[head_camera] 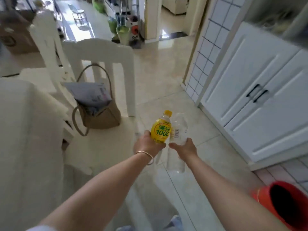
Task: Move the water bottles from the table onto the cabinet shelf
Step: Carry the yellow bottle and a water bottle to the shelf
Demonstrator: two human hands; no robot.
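Holding a round yellow bottle [161, 129], the left hand [146, 145] grips; right hand [185, 147] grips clear bottles [179, 129] over open shiny floor [163, 77]

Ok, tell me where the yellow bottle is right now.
In the head view, the yellow bottle sits low and centre, held upright in the left hand, pressed beside the clear bottle in the right hand, above the tiled floor.

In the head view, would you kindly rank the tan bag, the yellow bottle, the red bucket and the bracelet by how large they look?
1. Tan bag and red bucket: alike; the bucket is cut off and nearer the camera, so unranked.
2. Yellow bottle.
3. Bracelet.
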